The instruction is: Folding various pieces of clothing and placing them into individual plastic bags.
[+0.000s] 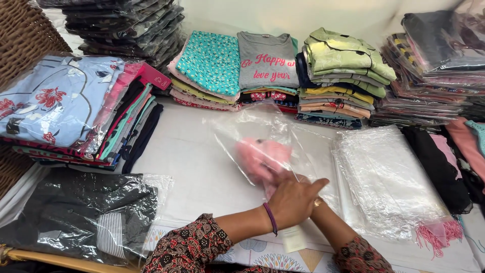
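One view only, from a camera worn on the person's head; it looks forward and steeply down across a white-covered table (202,172); it sits close, the wearer's forearms entering from the bottom edge near the centre; the left hand (293,199) lies in the lower middle of the frame, well within arm's reach; the far edge of the field reaches the folded garment stacks (283,76) against the pale wall (283,15); a wicker surface (22,35) closes the upper left corner; no second view exists, hence no shared area to record.

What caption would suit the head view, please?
Both hands slide a fluffy pink garment into a clear plastic bag among stacked clothes.
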